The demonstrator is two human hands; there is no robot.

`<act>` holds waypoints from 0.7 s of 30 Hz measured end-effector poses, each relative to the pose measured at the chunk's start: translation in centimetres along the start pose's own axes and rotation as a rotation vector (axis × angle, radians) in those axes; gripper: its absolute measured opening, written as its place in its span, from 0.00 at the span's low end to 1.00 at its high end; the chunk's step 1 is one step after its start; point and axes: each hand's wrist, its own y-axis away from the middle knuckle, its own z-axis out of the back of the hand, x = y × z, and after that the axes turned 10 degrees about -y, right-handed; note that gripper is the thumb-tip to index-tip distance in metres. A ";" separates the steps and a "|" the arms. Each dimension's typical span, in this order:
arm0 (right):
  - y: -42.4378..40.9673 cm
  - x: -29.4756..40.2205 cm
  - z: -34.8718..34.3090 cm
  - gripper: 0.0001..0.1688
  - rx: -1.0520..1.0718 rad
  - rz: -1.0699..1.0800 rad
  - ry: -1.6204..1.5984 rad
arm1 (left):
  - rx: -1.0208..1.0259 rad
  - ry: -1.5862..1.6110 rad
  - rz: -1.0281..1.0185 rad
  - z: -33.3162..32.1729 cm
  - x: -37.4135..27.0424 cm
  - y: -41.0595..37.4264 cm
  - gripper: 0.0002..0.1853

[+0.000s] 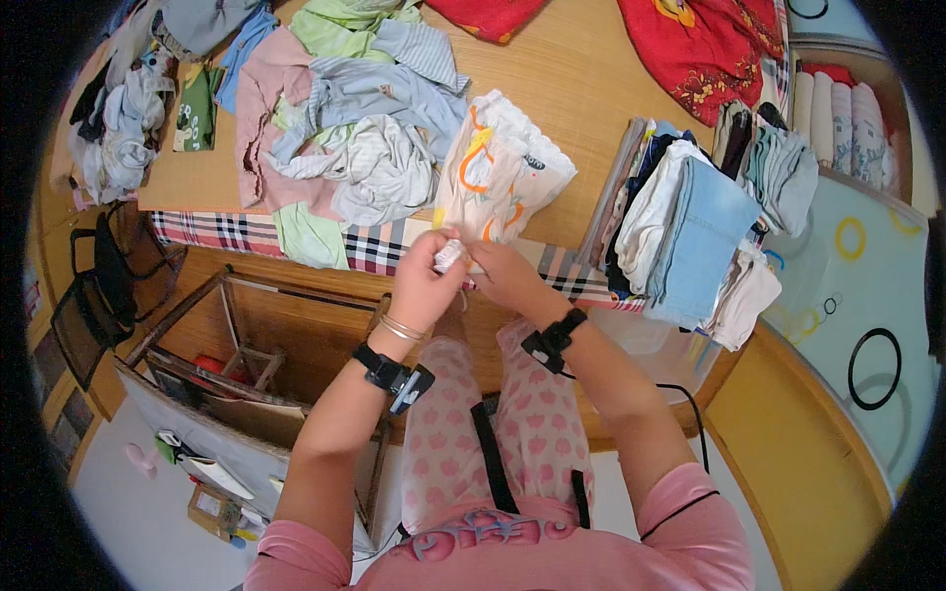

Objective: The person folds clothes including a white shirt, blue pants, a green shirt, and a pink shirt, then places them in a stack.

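A small cream garment (488,181) with an orange print and a white lace-like edge lies spread on the wooden bed board. Its near end is gathered up at the board's front edge. My left hand (432,270) is closed around a bunched white part of the cloth, thumb on top. Beside it, my right hand (506,270) pinches the same garment with its fingers, which are partly hidden. A loose pile of clothes (392,159), grey-white, blue and pink, lies just left of the garment.
Folded clothes (709,229) stand in a row at the right, light-blue denim among them. Red patterned fabric (709,59) lies at the far right. More clothes (126,133) heap at the far left. A plaid cloth (377,247) edges the board; a brown-framed rack (222,332) stands below left.
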 end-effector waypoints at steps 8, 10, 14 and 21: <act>2.4 -2.9 0.0 0.25 -0.061 -0.297 -0.643 | 0.008 -0.172 -0.139 -0.7 -3.4 -1.1 0.25; 1.3 -1.8 0.8 0.27 -0.106 -0.386 -0.786 | -0.219 -0.171 0.015 -1.4 0.0 -1.7 0.33; -0.2 0.5 2.2 0.25 -0.217 -0.554 -1.185 | -0.130 0.364 0.484 -1.9 4.7 -1.3 0.31; 0.1 1.1 0.3 0.22 -0.175 -0.546 -1.660 | 0.109 1.086 0.538 -4.0 3.2 0.2 0.28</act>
